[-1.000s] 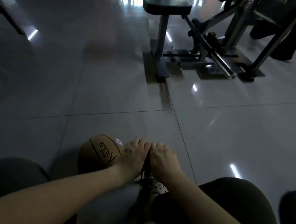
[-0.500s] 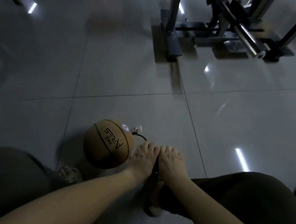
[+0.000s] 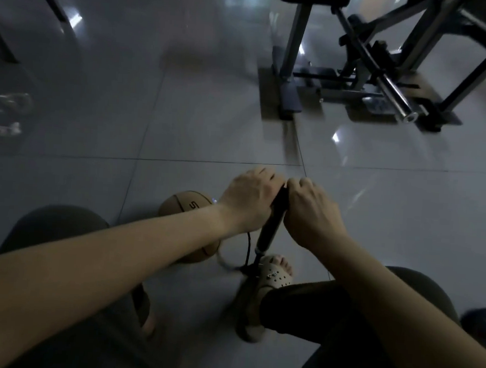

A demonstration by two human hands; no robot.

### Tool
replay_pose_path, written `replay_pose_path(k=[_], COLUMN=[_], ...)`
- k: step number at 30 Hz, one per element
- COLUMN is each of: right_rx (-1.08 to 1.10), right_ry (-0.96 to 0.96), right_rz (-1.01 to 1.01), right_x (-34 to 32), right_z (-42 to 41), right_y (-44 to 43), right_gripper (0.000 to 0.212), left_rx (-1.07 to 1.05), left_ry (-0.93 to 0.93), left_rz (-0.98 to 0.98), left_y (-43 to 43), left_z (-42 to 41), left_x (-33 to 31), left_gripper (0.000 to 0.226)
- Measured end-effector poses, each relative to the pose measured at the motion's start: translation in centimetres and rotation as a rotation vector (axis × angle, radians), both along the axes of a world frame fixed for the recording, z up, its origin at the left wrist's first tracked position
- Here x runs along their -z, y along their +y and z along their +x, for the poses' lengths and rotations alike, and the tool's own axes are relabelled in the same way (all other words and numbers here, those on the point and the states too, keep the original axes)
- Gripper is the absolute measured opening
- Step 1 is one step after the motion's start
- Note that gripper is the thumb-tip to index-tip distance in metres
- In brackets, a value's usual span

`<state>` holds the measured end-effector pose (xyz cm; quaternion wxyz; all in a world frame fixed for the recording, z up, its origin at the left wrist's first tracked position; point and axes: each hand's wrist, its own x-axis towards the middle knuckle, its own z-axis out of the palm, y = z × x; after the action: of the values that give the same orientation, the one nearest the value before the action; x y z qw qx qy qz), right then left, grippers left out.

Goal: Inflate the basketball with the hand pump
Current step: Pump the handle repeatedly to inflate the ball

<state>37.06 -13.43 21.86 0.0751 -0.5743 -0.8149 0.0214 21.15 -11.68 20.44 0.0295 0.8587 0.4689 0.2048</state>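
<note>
Glossy grey tiles [image 3: 211,125] underfoot; our left hand [image 3: 246,201] and right hand [image 3: 311,213] curl round the slim black pump [image 3: 272,227], round tan basketball [image 3: 183,205] (half hidden) at its nine o'clock.

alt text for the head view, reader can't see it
A person's left hand and right hand grip the top of a black pump on a tiled floor. A basketball lies just left of it, a sandalled foot at its base, a gym machine beyond.
</note>
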Motion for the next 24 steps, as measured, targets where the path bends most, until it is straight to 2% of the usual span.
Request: replay_pose_path(k=[2,4,10,15,18,22,24], right_rx=[0.038,0.093,0.152,0.141,0.132,0.117,0.124], right_ry=[-0.003,-0.04,-0.107,-0.158,-0.188,-0.21,-0.218], right_rz=[0.023,0.003,-0.036,-0.12,-0.175,-0.247,-0.293], right_x=[2.0,5.2,11.3,15.9,17.6,17.6,16.7], right_z=[-0.4,-0.7,-1.4,-1.1,-1.1,-1.3,-1.5], right_y=[-1.1,-2.4,-2.3,-2.3,-2.3,-2.1,-2.0], right_gripper=[0.033,0.033,0.015,0.007,0.007,0.017,0.01], left_rx=[0.002,-0.004,-0.082,-0.118,-0.12,-0.105,-0.093], left_ry=[0.04,0.074,0.106,0.167,0.189,0.244,0.278], left_rz=[0.029,0.033,-0.011,-0.078,-0.098,-0.153,-0.194], left_y=[-0.9,-2.1,-2.3,-2.9,-3.0,-2.9,-2.9], left_z=[0.5,1.1,1.4,2.0,2.2,2.0,1.8], left_x=[2.3,5.9,12.2,16.9,18.6,18.9,18.0], left_gripper=[0.024,0.024,0.008,0.011,0.015,0.02,0.02])
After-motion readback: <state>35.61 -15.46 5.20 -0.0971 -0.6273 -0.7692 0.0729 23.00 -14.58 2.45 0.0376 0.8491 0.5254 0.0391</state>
